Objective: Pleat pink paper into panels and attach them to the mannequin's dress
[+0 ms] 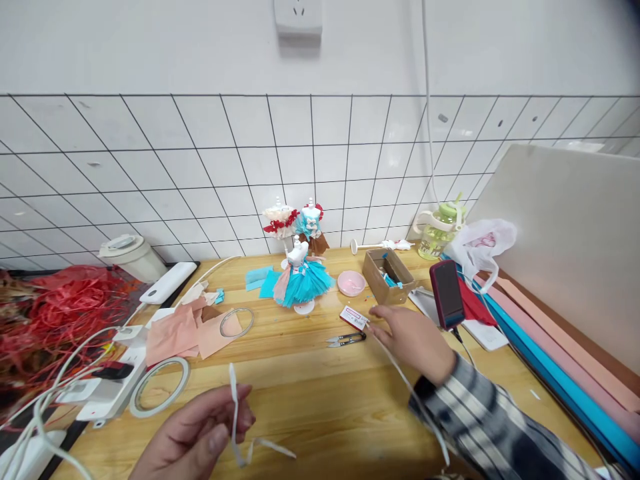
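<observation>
A thin white strip [235,413] is pinched in my left hand [200,433] at the lower left, its tail curling onto the wooden table. My right hand [410,337] reaches over the table right of centre, fingers bent around the end of a long white cord or strip [400,373] that trails back along the sleeve. Just beside its fingertips lies a small white and red box [355,318]. Small black thread snips [346,340] rest left of the right hand. Farther back, a small dress form wears a turquoise skirt [305,283].
Two more dressed forms [280,223] stand by the tiled wall. A pink bowl [351,283], cardboard box [387,277], phone [447,293] and green bottle [440,230] are at the right. Tape rolls [160,387], peach paper [173,333], cables and red shreds [75,300] lie left.
</observation>
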`<state>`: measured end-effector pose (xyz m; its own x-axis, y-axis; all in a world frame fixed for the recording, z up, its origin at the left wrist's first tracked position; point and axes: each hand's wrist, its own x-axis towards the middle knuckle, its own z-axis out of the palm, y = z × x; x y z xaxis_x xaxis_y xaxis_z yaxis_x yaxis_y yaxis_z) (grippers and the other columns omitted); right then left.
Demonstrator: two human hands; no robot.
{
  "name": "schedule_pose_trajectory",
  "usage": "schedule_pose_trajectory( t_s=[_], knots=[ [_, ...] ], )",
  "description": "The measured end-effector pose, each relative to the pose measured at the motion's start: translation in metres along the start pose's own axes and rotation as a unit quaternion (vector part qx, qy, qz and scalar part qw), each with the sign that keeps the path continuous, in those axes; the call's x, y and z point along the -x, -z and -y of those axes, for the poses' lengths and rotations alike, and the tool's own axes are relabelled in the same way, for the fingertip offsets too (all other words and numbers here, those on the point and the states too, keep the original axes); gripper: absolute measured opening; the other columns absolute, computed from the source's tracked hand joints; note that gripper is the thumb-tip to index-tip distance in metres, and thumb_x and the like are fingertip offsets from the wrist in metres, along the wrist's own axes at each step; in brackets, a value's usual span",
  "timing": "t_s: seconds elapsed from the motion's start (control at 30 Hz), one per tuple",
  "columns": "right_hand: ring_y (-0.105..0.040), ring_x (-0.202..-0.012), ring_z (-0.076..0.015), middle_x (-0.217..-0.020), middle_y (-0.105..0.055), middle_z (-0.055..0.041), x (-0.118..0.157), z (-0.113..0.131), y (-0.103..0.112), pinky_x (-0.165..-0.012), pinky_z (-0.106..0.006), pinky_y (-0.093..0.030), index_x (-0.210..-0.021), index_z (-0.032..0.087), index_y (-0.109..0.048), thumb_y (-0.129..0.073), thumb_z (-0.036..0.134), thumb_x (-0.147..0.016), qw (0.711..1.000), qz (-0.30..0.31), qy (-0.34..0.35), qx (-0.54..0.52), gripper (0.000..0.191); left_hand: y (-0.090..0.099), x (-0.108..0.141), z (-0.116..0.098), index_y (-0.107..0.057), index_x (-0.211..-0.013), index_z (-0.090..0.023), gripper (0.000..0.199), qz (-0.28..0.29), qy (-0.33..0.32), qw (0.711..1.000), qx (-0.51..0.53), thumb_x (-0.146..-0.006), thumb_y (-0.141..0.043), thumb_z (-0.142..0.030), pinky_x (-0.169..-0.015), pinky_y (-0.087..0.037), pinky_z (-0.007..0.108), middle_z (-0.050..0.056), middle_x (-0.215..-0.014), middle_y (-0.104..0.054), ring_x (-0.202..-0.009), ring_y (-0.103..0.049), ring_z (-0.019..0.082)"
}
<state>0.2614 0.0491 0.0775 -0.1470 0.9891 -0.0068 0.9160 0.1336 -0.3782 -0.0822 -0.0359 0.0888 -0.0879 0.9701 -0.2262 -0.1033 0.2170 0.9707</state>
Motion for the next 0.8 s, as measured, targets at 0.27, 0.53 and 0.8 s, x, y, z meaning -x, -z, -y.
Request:
schedule_pose_trajectory(
  t_s=[0.27, 0.53, 0.8],
  knots=[
    [-0.063, -0.090, -0.0180, -0.097, -0.070, -0.0055, 0.054, 0.033, 0.038, -0.076, -0.029, -0.049, -0.111, 0.026, -0.068, -0.057, 0.037, -0.088, 0.958, 0.026, 0.118, -0.259, 0.027, -0.070, -0.021, -0.008, -0.075, -0.100, -0.028, 0.033, 0.219, 0.013, 0.973, -0.067, -0.068, -0.077, -0.035, -0.069, -0.049, 0.025, 0.002, -0.077, -0.071, -0.072, -0.060, 0.015],
    [-0.063, -0.081, -0.0171, -0.090, -0.070, -0.0066, 0.053, 0.048, -0.019, -0.066, -0.026, -0.050, -0.092, 0.021, -0.074, -0.069, 0.042, -0.078, 0.859, 0.037, 0.024, -0.511, 0.026, -0.108, -0.019, 0.012, -0.073, -0.100, -0.020, 0.030, 0.319, 0.006, 0.947, -0.050, -0.073, -0.074, -0.034, -0.069, -0.044, 0.025, 0.002, -0.076, -0.065, -0.071, -0.054, 0.013],
    [-0.066, -0.088, -0.0203, -0.092, -0.073, -0.0066, 0.040, 0.044, -0.015, -0.082, -0.034, -0.052, -0.074, 0.021, -0.073, -0.077, 0.041, -0.068, 0.783, -0.037, -0.016, -0.621, 0.021, -0.115, -0.046, 0.038, -0.069, -0.108, -0.016, 0.037, 0.247, 0.020, 0.967, -0.062, -0.083, -0.059, -0.041, -0.082, -0.052, 0.039, 0.011, -0.109, -0.068, -0.081, -0.067, 0.021]
  ],
)
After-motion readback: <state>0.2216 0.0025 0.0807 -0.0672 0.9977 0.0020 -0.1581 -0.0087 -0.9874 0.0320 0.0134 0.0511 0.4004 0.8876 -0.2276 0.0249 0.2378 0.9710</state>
